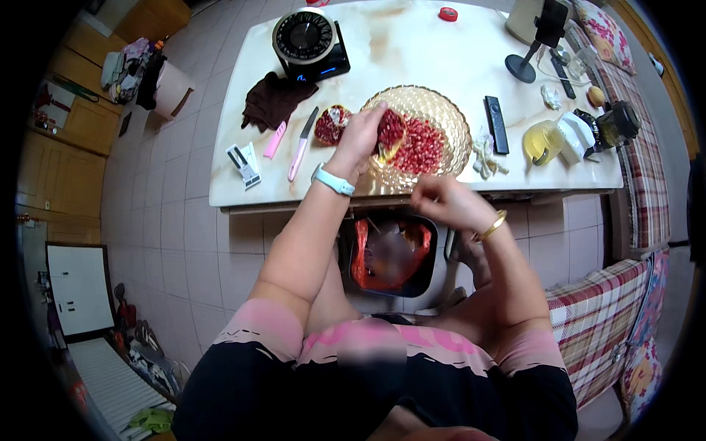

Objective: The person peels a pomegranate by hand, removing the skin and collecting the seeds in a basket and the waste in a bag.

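My left hand (361, 138) holds a cut pomegranate piece (391, 132) over the left side of a round golden plate (455, 116). Loose red pomegranate seeds (422, 149) are heaped on the plate beside it. Over the front edge of the table, above the bin, my right hand (447, 201) has its fingers curled; I cannot tell whether anything is between them. Left of the plate another pomegranate piece (331, 127) lies cut side up. A knife with a pink handle (303, 144) and a pink sheath (275, 140) lie farther left.
A black bin (433, 264) with a red bag stands below the table edge. On the table (380, 60) are a dark cloth (276, 99), a small fan (305, 37), a black remote control (496, 125), a crumpled tissue (485, 157), a yellow cup (542, 142) and a phone stand (520, 68).
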`<state>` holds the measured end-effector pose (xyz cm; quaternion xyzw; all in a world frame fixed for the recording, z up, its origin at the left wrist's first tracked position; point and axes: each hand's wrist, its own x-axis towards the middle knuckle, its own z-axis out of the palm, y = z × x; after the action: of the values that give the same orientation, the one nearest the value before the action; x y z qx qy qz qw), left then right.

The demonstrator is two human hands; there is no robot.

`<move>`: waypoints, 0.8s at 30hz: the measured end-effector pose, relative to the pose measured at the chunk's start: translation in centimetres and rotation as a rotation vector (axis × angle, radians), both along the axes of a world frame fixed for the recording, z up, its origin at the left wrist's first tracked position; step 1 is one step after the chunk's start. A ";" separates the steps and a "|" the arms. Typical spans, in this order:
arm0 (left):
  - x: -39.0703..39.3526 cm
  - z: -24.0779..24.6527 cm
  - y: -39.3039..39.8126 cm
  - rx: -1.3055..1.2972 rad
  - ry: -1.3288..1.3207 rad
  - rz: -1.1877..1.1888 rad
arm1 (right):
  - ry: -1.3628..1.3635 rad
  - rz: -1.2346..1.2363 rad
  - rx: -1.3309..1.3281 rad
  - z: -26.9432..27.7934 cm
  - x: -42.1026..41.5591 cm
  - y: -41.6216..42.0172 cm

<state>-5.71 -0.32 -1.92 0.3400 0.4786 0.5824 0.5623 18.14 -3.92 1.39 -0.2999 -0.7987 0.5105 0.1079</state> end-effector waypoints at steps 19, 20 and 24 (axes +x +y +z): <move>0.3 3.9 -2.2 -0.096 -0.176 0.062 | -0.409 0.498 0.871 -11.7 -4.0 -9.5; 0.2 3.7 -2.1 -0.085 -0.195 0.035 | -0.429 0.490 0.809 -12.3 -4.4 -9.5; 0.6 3.6 -1.7 -0.045 -0.223 0.019 | -0.501 0.539 0.470 -11.6 -7.5 -7.4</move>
<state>-5.09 -2.04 1.68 0.2557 0.4293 0.6110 0.6139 10.67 -11.36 -10.24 -0.1627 -0.9443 0.2363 -0.1609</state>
